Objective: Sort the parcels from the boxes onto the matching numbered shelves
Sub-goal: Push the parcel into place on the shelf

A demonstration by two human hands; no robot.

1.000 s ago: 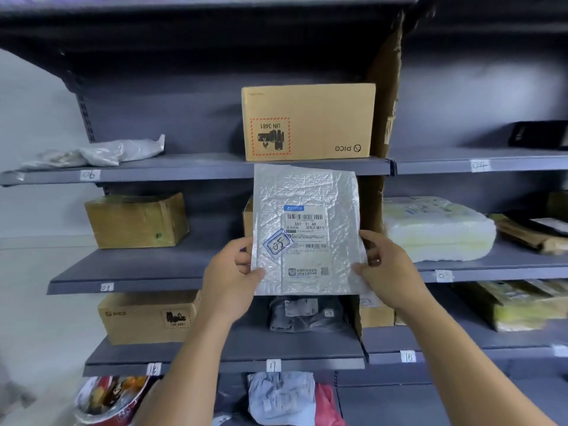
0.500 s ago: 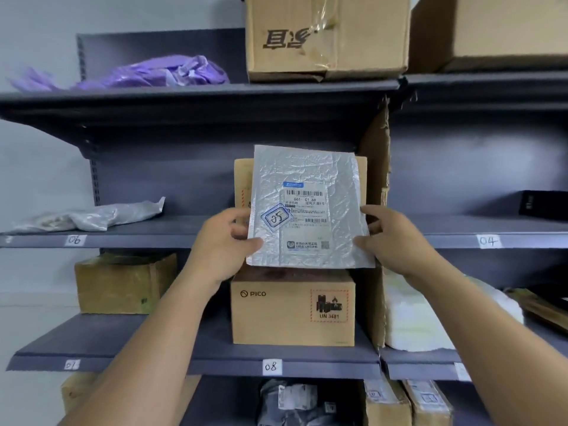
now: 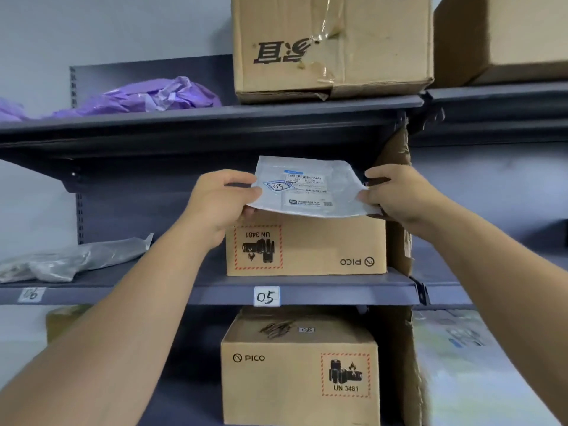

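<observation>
Grey steel shelving vs. a pale wall; the shelf w/ the "05" tag [image 3: 266,296] is seen at mid height, an upside-down PICO box [image 3: 307,244] standing on it. A purple bag [image 3: 147,98] and a big carton [image 3: 332,47] are seen on the shelf above, and a grey poly bag [image 3: 70,259] lies to the left on the same level, over the "06" tag [image 3: 30,294].

The silver mailer [image 3: 307,192], sticker marked "05" [image 3: 277,186], is held just over the top of the PICO box. Its left edge is pinched by the left hand [image 3: 215,204], thumb on top and fingers [image 3: 249,212] curled under. Its right edge is pinched the same way by the right hand [image 3: 396,195].

Change vs. 1 s ago: the mailer was then held upright w/ its label facing the camera, in front of lower shelves. It has since been raised and tipped nearly flat, label up, far edge pointing into the bay. Whether the box top is already touched can't be told.

Meaning for the task: the no. on the parcel and the no. on the shelf match, so the right bay appears to have been found. The parcel is prob. about to be laid on the box. Release is not yet done.
</observation>
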